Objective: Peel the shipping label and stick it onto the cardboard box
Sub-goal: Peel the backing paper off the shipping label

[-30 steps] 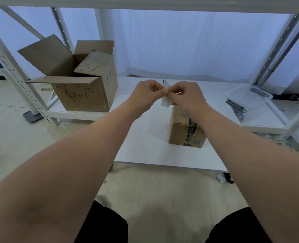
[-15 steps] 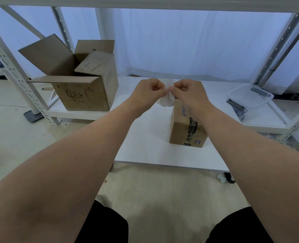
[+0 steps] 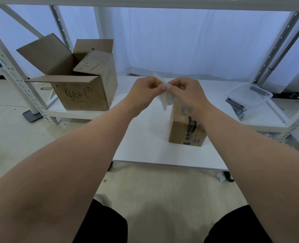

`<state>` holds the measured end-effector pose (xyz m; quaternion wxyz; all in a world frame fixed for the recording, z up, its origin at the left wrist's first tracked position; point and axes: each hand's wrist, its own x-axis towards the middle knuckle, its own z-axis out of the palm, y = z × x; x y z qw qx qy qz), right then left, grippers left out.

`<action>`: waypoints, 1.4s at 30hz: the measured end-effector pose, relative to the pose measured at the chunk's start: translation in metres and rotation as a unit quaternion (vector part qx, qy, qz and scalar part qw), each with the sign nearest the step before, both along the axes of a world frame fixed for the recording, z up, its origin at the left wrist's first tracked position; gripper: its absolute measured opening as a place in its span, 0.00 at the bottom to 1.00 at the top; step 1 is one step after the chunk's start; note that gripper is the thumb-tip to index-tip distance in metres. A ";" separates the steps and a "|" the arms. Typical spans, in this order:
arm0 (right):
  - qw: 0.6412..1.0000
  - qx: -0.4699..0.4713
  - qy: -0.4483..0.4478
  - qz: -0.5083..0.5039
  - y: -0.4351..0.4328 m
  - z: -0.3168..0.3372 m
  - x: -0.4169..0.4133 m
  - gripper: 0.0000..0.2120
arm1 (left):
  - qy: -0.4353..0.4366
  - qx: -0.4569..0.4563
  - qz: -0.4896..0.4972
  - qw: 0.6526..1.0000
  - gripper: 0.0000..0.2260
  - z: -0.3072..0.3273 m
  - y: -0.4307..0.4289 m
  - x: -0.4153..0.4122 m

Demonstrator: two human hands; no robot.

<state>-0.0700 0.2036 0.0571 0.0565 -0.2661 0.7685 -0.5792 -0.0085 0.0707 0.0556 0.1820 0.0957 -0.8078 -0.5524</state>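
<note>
A small white shipping label (image 3: 166,99) is pinched between my two hands, held in the air above the low white table (image 3: 145,148). My left hand (image 3: 145,90) grips its upper edge, and my right hand (image 3: 185,92) grips it from the other side, fingertips nearly touching. Part of the label curls down below my fingers. Directly under my right hand stands a small closed cardboard box (image 3: 185,132) with black tape and blue print, partly hidden by my right wrist.
A larger open cardboard box (image 3: 78,90) with handwriting stands on the left shelf board. A clear plastic tray (image 3: 248,95) with dark items lies at the right. White rack posts (image 3: 10,74) flank both sides; a white curtain hangs behind.
Both hands stay together above the small box. The label has been pulled and twisted between my fingers, and more of it now hangs down crumpled below them.
</note>
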 end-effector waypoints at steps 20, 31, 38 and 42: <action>0.998 -0.023 -0.043 -0.029 0.004 0.001 -0.006 0.06 | -0.012 0.011 0.007 1.000 0.08 0.005 0.001 0.004; 0.998 -0.018 -0.052 0.018 0.005 -0.001 -0.003 0.09 | 0.009 0.030 0.021 0.999 0.09 0.005 0.000 0.001; 0.999 -0.017 -0.042 -0.009 0.003 -0.003 -0.003 0.11 | 0.001 0.042 0.017 0.999 0.19 0.004 0.005 -0.001; 0.999 -0.013 -0.025 -0.044 0.001 -0.005 -0.006 0.11 | -0.033 0.016 0.010 0.999 0.14 0.003 0.010 -0.003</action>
